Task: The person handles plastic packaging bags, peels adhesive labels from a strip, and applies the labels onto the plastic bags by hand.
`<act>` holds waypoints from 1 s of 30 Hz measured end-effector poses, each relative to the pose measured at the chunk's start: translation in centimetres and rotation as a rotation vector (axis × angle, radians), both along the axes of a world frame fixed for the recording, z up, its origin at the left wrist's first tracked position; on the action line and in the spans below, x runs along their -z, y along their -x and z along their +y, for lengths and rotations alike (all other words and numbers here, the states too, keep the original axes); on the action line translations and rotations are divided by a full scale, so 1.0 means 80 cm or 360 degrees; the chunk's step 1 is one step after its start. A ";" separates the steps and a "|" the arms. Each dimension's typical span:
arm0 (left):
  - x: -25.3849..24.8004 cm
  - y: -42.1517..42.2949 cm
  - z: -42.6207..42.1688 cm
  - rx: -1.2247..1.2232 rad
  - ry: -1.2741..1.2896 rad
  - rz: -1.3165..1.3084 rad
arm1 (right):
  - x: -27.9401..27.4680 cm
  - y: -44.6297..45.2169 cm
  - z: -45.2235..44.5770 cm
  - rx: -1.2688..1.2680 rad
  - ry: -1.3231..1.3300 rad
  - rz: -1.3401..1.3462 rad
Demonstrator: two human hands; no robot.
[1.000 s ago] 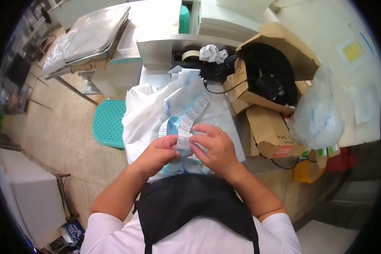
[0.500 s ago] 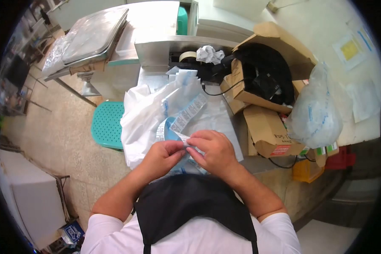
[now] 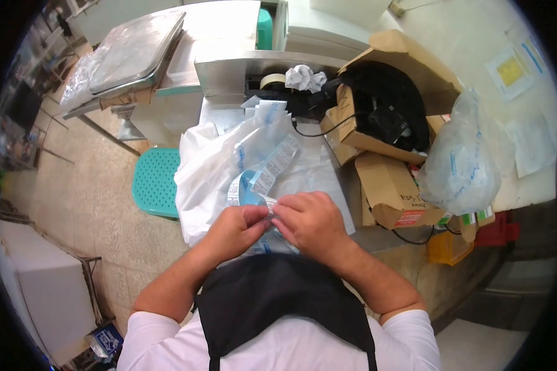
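A long strip of printed labels (image 3: 277,162) with a pale blue backing curls across white plastic bags (image 3: 205,185) on the work surface. Its near end runs between my two hands. My left hand (image 3: 236,227) pinches that end with thumb and forefinger. From the other side, my right hand (image 3: 309,221) has its fingertips closed on the same strip, almost touching the left fingers. The exact spot between the fingertips is too small to make out. More of the strip shows beneath my hands, close to the black apron (image 3: 284,297).
To the right stand open cardboard boxes (image 3: 390,185), one with a black item inside, beside a bulging clear plastic bag (image 3: 461,164). A tape roll (image 3: 272,81) and crumpled paper (image 3: 305,78) lie at the back. A green stool (image 3: 156,182) stands left, metal trays (image 3: 136,55) behind it.
My right fingers have closed in slightly and shifted a little at the strip's end. The left hand keeps nearly the same place. The view has moved very slightly.
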State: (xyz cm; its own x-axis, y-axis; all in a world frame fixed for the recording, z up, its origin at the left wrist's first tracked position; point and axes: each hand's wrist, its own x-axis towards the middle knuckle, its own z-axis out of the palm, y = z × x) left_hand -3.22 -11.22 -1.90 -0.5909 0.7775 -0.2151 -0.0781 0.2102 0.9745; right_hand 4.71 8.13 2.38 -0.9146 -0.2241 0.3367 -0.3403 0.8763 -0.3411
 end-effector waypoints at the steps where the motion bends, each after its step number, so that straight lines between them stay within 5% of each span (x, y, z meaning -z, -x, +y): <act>1: 0.002 0.000 0.000 -0.0002 -0.0012 -0.0028 | 0.002 0.000 0.000 0.0002 -0.0004 0.0011; 9: 0.005 0.010 -0.010 0.0039 0.0236 0.0414 | 0.013 0.008 0.007 0.0077 0.0323 -0.0222; 18: -0.006 0.055 -0.033 -0.0031 0.0568 0.0707 | -0.023 0.007 0.067 0.0671 0.0760 -0.0163; 24: -0.020 0.068 -0.039 -0.0132 0.0902 0.0951 | 0.037 -0.015 0.090 0.0514 -0.0035 -0.0011; 30: -0.020 0.061 -0.015 -0.0234 0.0469 0.1329 | 0.107 -0.003 0.105 0.0282 -0.0386 0.0039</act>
